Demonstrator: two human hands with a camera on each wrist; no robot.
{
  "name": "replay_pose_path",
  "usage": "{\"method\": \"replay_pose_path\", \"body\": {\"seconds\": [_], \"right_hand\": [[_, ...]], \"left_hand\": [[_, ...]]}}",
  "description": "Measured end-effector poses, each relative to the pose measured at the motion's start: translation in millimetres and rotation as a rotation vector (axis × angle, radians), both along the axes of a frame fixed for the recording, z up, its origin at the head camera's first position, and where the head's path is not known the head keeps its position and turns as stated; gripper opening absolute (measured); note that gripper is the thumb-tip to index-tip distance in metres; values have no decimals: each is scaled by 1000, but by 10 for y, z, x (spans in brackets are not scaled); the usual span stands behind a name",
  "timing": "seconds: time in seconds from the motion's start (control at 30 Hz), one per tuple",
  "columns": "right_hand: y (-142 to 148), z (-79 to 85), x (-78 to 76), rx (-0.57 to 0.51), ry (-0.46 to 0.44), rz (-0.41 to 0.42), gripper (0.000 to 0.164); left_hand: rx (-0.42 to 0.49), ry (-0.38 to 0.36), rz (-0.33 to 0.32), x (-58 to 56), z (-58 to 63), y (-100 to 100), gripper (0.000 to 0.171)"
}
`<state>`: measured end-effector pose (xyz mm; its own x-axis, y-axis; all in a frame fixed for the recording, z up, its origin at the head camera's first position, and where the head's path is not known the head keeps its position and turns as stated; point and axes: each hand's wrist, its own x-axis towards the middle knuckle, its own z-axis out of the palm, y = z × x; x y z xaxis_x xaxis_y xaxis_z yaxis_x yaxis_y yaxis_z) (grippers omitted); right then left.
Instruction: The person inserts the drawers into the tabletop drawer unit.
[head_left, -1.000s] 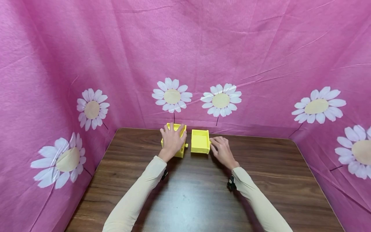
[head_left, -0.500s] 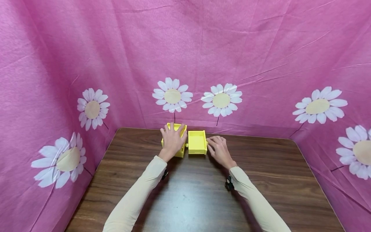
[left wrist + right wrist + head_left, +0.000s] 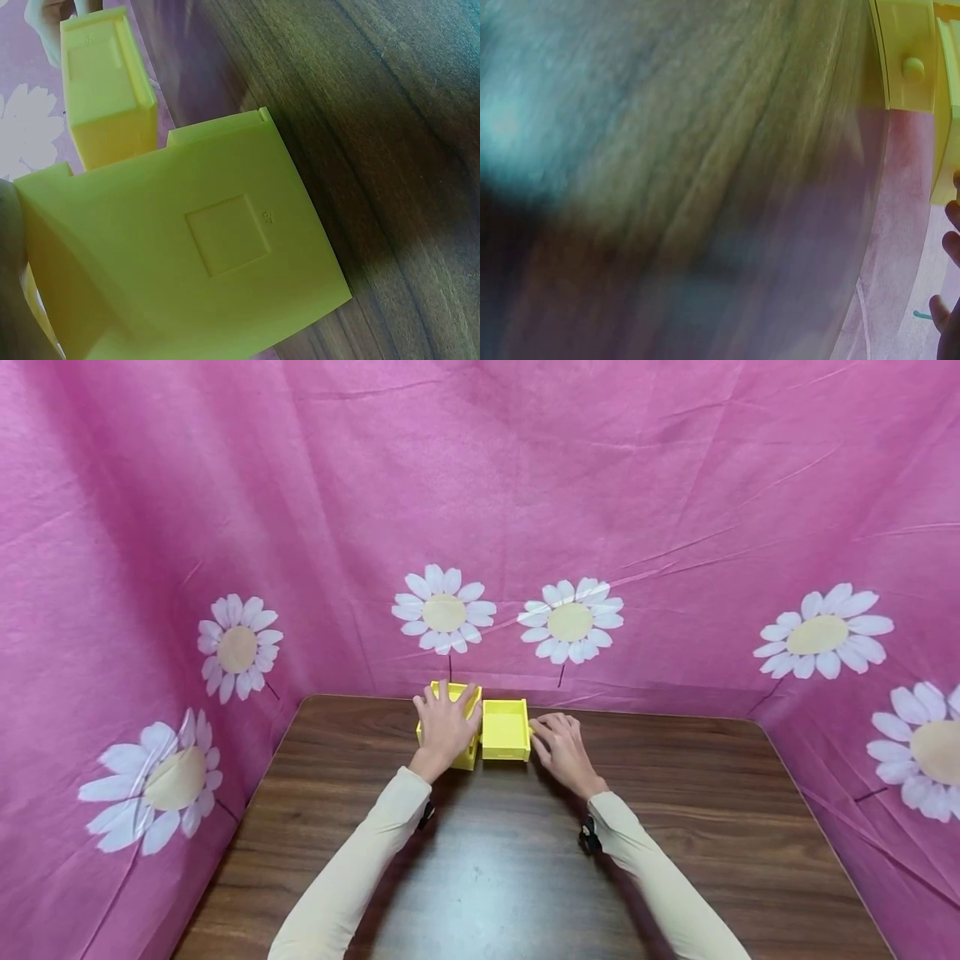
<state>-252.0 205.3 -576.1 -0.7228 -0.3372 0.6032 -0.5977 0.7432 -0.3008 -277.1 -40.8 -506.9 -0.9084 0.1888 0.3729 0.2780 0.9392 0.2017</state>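
Note:
A small yellow drawer cabinet stands near the table's back edge, its side panel large in the left wrist view. My left hand grips it from above, fingers spread over the top and thumb at the right side. Just right of it, raised level with the cabinet's upper part, is a yellow drawer with nothing inside. My right hand pinches the knob on the drawer's right face; the fingertips partly hide that knob. A round knob shows on the cabinet's lower drawer front.
Dark wood-grain table reaches toward me. A pink curtain with white daisies hangs close behind the back edge and along both sides.
My right hand has moved left with the drawer, narrowing the gap to the cabinet until they nearly meet. The left hand and cabinet have stayed put.

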Motion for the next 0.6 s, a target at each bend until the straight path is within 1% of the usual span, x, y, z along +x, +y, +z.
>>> {"method": "replay_pose_path", "body": {"seconds": [0.1,0.23,0.33,0.5,0.6], "right_hand": [[-38,-8,0,2,5,2,27],[-81,-28,-4,14,9,5,26],[-84,-37,-2,15,15,-7,25],[-72,-39,3,9,28,-16,26],[-65,-32,5,5,15,-15,25]], "left_hand": [[3,-4,5,5,-5,-9,43],[5,-31,22,10,-8,-27,44],[4,-50,17,3,-9,-25,44],[-1,-41,10,-17,-13,-2,44],[0,-40,10,-22,-11,13,44]]}}
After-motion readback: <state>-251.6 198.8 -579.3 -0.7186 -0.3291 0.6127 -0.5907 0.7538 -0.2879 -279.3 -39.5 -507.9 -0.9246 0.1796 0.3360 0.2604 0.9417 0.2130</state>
